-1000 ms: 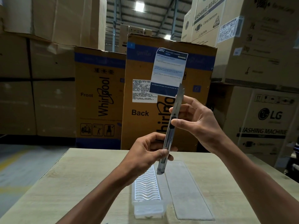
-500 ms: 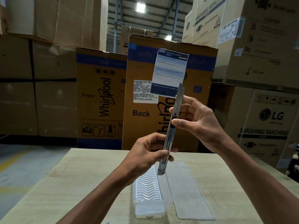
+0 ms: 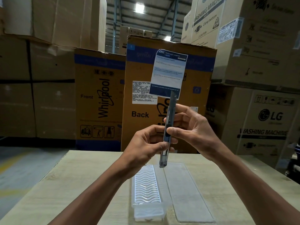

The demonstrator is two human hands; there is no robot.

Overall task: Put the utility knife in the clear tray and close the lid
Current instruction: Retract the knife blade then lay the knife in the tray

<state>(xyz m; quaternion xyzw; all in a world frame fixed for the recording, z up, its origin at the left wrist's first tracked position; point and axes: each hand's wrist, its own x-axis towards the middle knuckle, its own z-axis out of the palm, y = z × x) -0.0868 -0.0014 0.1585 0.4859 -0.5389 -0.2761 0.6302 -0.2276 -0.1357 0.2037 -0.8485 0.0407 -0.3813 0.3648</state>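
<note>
I hold a slim grey utility knife [image 3: 170, 111] upright above the table, with a short length of blade showing at its top. My left hand [image 3: 144, 143] grips the lower part of the handle. My right hand [image 3: 194, 132] pinches the middle, thumb on the black slider. Below my hands, the clear tray [image 3: 148, 212] lies open on the table, with a white wavy insert inside. Its flat clear lid [image 3: 186, 192] lies right beside it on the right, detached.
The pale wooden table [image 3: 78, 189] ends a little beyond the tray. Tall cardboard appliance boxes [image 3: 100, 98] stand close behind it and stack high on both sides. A printed sheet [image 3: 168, 73] is stuck on the middle box. Grey floor shows at the left.
My right thumb has slid down the knife handle and less blade stands out at the top. Both hands and the knife sit slightly lower. Tray and lid have not moved.
</note>
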